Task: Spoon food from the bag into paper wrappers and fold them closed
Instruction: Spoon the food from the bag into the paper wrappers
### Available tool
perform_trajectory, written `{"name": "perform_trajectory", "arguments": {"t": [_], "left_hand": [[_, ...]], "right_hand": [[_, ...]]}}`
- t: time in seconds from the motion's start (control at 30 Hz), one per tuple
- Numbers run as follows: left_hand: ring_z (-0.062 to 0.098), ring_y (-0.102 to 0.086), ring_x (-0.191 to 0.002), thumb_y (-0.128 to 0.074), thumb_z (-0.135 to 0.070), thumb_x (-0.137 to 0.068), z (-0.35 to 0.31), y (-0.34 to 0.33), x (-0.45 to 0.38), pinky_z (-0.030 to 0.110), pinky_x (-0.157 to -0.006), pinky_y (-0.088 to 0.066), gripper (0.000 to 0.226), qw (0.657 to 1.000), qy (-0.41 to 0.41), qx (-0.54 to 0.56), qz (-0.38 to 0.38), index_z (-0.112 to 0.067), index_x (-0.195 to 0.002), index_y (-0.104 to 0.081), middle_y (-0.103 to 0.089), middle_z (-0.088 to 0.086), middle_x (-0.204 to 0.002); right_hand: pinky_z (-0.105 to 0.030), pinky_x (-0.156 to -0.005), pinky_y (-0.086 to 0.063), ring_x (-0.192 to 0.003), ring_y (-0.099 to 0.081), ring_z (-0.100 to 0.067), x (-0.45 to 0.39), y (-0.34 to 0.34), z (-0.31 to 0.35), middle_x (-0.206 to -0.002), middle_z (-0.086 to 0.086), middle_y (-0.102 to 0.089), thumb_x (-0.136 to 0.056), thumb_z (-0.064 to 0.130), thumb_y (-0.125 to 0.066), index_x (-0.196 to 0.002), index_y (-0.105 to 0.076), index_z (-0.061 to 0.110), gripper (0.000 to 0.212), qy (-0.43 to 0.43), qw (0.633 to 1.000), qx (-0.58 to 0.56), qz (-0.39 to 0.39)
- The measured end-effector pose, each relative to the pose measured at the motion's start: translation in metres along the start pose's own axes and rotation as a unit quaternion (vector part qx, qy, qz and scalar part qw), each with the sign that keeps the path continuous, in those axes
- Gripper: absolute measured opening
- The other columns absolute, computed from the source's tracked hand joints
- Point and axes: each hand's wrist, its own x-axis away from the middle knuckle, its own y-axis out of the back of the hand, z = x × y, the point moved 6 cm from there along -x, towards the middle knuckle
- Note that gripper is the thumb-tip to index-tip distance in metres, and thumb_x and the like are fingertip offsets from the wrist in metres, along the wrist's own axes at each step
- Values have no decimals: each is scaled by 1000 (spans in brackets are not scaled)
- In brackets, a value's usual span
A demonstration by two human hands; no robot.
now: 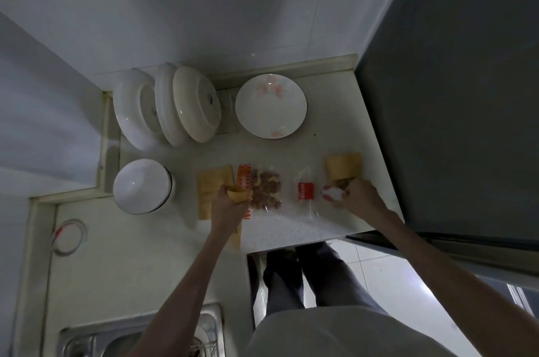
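Both hands busy over snack bag and paper wrappers on desk.
Clear bag [264, 189] of brown nut-like food with orange-printed strip lies mid-desk, near front edge. Left hand [228, 206] grip clenched round 1 tan wrapper [239, 194] formed into a cone, over flat wrappers [211, 181]. Right hand [360, 191] grip curled on a white spoon-like item [334, 192], blurred, just below another wrapper [344, 167] near right edge.
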Motion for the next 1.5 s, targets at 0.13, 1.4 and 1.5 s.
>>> {"name": "perform_trajectory", "arguments": {"t": [0.13,1.4,1.5], "left_hand": [[4,-53,-64,-72,-22,-73,-3,2,-12,21,-49,-39,36,999,32,-37,1,-23,-98,-45,-57,-9,-76],[6,-59,-69,-62,12,-79,-9,-15,-12,22,-66,-46,31,968,0,217,125,-18,-86,-59,-58,-3,-76],[5,-59,-69,-62,12,-78,-10,-15,-15,21,-66,-47,31,968,-5,221,124,-17,-88,-59,-58,-3,-77]], "right_hand": [[-19,-58,-46,-88,-61,-20,-19,-11,1,-100,-7,-65,-77,7,-73,-113,-63,5,37,-8,998,13,55],[0,-44,-36,-49,-49,-4,-46,-31,66,-52,15,-47,-82,6,-57,-58,-53,19,27,140,989,33,-17],[-4,-41,-35,-44,-41,2,-47,-34,75,-47,15,-41,-83,12,-58,-52,-44,24,36,162,986,36,-32]]}}
